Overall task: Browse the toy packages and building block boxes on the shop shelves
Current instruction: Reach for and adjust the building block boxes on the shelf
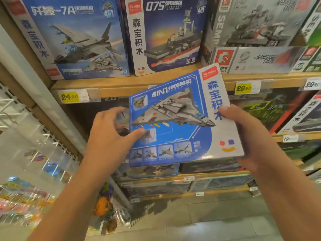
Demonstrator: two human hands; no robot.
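Note:
A blue and white building block box (pixel 182 136) with a grey jet and "4IN1" printed on it is held tilted in front of the shelves. My right hand (pixel 243 129) grips its right edge, thumb on the front. At the box's left edge is my left hand (pixel 111 134), fingers spread, with the thumb tip touching the front. On the upper shelf stand a blue jet box (pixel 73 37), a blue warship box (pixel 166 33) and a grey carrier box (pixel 260 33).
Wooden shelf edges (pixel 121 84) carry yellow price tags (pixel 69 97). Dark boxes (pixel 271 112) fill the lower shelves. A white wire rack (pixel 26 119) with hanging toys is at the left. Grey floor tiles (pixel 208 220) lie below.

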